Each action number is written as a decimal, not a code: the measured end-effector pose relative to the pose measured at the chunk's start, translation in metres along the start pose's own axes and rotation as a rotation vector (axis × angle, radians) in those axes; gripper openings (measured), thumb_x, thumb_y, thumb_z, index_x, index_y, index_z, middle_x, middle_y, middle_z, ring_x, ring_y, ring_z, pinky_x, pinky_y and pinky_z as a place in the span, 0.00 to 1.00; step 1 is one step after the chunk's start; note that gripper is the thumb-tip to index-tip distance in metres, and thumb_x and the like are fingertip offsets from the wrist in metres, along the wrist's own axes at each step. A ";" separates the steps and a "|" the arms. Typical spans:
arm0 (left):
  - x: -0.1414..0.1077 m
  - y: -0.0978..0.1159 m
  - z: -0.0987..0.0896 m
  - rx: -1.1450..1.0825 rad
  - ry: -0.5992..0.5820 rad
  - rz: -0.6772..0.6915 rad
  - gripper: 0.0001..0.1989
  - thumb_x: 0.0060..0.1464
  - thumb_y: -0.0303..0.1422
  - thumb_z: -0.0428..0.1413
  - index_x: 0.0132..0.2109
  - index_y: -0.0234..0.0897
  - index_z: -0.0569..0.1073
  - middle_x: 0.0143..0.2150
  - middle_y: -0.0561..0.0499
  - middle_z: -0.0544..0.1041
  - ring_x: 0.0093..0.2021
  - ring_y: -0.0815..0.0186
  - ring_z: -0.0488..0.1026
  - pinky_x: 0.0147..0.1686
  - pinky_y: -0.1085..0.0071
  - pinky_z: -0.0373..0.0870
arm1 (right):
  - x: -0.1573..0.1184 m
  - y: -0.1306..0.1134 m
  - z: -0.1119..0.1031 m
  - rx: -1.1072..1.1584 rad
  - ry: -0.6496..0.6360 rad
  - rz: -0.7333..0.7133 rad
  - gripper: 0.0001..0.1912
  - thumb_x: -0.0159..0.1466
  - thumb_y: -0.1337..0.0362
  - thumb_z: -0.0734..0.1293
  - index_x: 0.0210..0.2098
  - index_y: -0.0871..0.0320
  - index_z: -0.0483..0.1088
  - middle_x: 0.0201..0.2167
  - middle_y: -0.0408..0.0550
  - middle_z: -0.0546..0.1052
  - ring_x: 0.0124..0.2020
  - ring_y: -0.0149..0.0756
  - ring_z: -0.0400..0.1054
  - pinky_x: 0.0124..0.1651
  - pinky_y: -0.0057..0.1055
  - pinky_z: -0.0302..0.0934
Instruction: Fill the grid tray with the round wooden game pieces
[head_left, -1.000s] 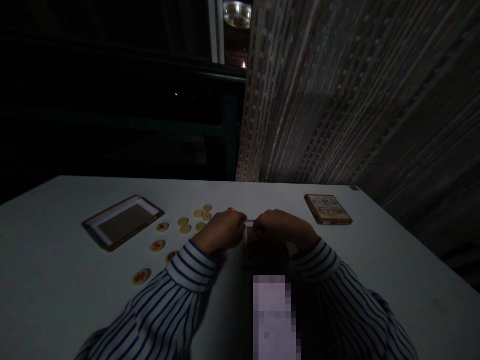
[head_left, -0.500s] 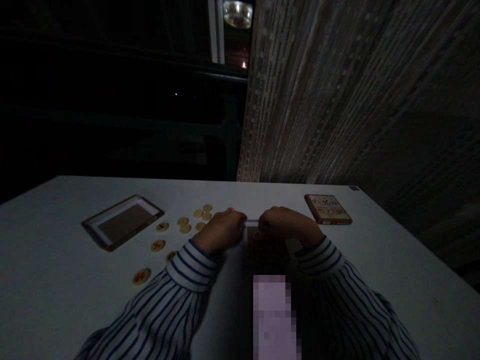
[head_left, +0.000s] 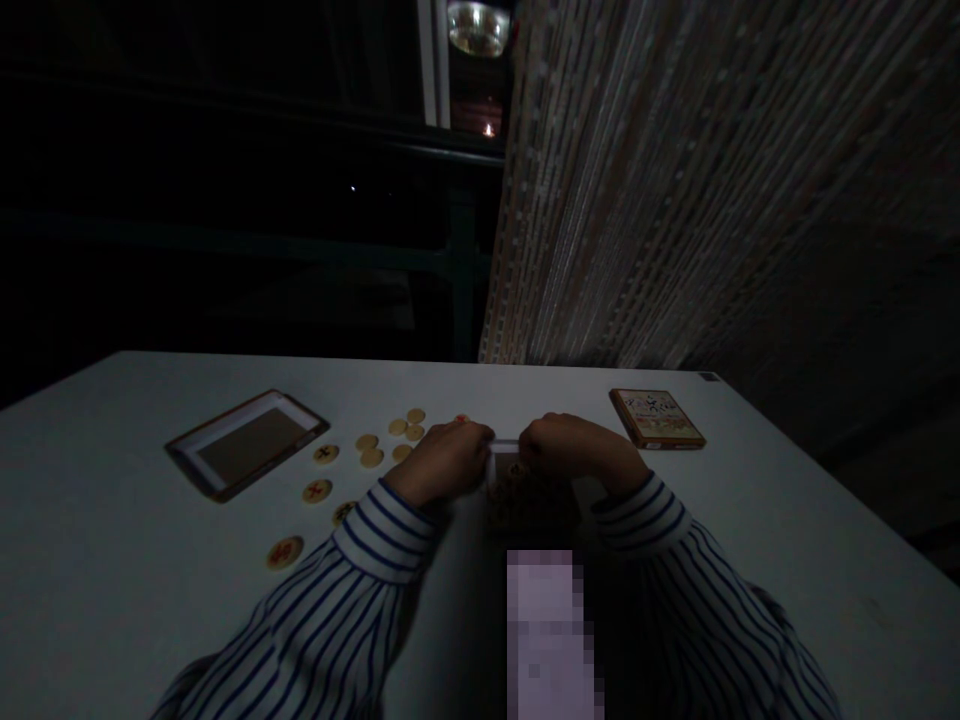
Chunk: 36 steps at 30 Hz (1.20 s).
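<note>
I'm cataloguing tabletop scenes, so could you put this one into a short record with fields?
left hand: at the open box's far left corner; grip unclear
right hand: over the open box's far right part, fingertips hidden
open box: between the hands, dark, pieces inside
loose pieces: left of the open box; some marked, some blank side up
tray: left of the loose pieces
printed box: right of the right hand
table: white
light: dim
</note>
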<state>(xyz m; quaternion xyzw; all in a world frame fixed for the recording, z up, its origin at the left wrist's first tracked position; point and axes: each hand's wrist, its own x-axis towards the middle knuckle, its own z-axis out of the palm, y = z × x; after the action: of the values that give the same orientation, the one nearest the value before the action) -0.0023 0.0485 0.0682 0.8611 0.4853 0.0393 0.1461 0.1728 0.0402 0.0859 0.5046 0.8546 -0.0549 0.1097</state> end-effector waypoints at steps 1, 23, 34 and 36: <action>0.000 0.000 0.000 -0.004 0.006 0.009 0.15 0.53 0.30 0.44 0.44 0.38 0.72 0.43 0.44 0.75 0.44 0.61 0.70 0.42 0.69 0.62 | 0.000 0.000 0.000 -0.004 0.010 -0.001 0.15 0.57 0.65 0.56 0.35 0.59 0.73 0.34 0.52 0.76 0.32 0.36 0.70 0.30 0.28 0.56; 0.000 -0.009 -0.011 -0.080 0.189 -0.001 0.15 0.54 0.35 0.43 0.42 0.38 0.72 0.41 0.47 0.76 0.42 0.60 0.72 0.39 0.68 0.65 | -0.001 0.006 -0.002 -0.013 0.191 0.050 0.13 0.58 0.63 0.56 0.33 0.58 0.71 0.31 0.50 0.75 0.32 0.36 0.68 0.29 0.29 0.51; 0.002 -0.014 -0.016 -0.105 0.256 0.001 0.14 0.53 0.34 0.44 0.39 0.38 0.73 0.38 0.47 0.77 0.39 0.61 0.72 0.37 0.70 0.64 | -0.001 0.004 -0.006 -0.054 0.268 0.079 0.13 0.60 0.64 0.55 0.35 0.59 0.70 0.33 0.51 0.75 0.34 0.37 0.68 0.33 0.29 0.53; 0.002 -0.016 -0.017 -0.115 0.262 0.001 0.14 0.53 0.34 0.44 0.38 0.37 0.73 0.38 0.47 0.77 0.39 0.61 0.72 0.37 0.70 0.65 | 0.000 0.003 -0.006 -0.058 0.283 0.071 0.14 0.60 0.64 0.55 0.35 0.59 0.70 0.33 0.51 0.75 0.35 0.37 0.68 0.34 0.29 0.53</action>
<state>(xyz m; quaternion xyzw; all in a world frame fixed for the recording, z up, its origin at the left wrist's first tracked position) -0.0175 0.0616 0.0796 0.8391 0.4968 0.1789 0.1305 0.1753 0.0427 0.0918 0.5338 0.8444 0.0454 0.0046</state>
